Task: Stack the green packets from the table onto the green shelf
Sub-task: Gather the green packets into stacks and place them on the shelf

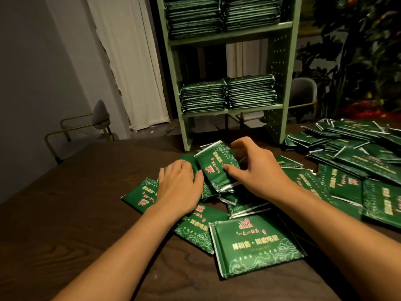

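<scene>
Several green packets lie scattered on the dark wooden table (76, 203). My right hand (258, 170) grips a small bundle of green packets (217, 164) in front of the shelf, thumb on its near face and fingers curled over its far edge. Flat on the loose packets just left of the bundle lies my left hand (178, 183), fingers straight. The green shelf (280, 68) stands at the back of the table. Two side-by-side stacks of packets (225, 96) sit on its lower board, and two more stacks (221, 14) on the upper board.
A large heap of green packets (358, 155) covers the table's right side. One packet (256, 242) lies nearest me. A grey chair with a brass frame (91, 124) stands left of the table, another chair (303, 94) behind the shelf, white curtains and dark foliage beyond.
</scene>
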### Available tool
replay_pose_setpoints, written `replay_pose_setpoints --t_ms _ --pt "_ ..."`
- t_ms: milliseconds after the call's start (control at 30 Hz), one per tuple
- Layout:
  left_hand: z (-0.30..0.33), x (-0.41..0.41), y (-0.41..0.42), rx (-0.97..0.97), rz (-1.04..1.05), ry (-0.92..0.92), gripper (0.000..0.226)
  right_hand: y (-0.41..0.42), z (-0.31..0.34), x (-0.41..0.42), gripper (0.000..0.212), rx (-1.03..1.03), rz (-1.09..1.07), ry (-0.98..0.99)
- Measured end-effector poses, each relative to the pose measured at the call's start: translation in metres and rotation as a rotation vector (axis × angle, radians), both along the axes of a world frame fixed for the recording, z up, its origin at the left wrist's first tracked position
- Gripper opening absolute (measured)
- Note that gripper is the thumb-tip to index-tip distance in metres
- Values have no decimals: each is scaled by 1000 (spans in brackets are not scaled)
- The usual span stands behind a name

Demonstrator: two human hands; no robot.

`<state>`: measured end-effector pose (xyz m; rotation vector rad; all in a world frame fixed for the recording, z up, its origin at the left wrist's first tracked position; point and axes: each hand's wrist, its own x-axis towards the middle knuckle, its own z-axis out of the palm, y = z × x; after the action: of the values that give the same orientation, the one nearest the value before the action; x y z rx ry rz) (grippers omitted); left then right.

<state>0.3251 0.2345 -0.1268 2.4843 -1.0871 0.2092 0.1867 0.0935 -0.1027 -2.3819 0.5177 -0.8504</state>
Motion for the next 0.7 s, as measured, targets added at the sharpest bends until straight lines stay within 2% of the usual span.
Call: replay_pose_setpoints --t_ms 133,267,400,533,633,700 --pt "1 3 3 -183 -51 -60 32 0 3 -5 41 42 8 -39" --pt "8 -6 2 -324 -165 60 45 3 3 -7 28 104 10 -39" --pt "10 -16 2 -311 -145 54 36 2 11 -16 28 175 81 40" --pt "5 -11 9 -370 -149 113 37 -7 27 -37 37 374 266 110" --pt "0 -9 13 -357 -183 136 44 -14 37 -54 27 444 451 305" --pt "0 -10 14 -331 -178 156 45 -11 40 -61 20 367 539 511"
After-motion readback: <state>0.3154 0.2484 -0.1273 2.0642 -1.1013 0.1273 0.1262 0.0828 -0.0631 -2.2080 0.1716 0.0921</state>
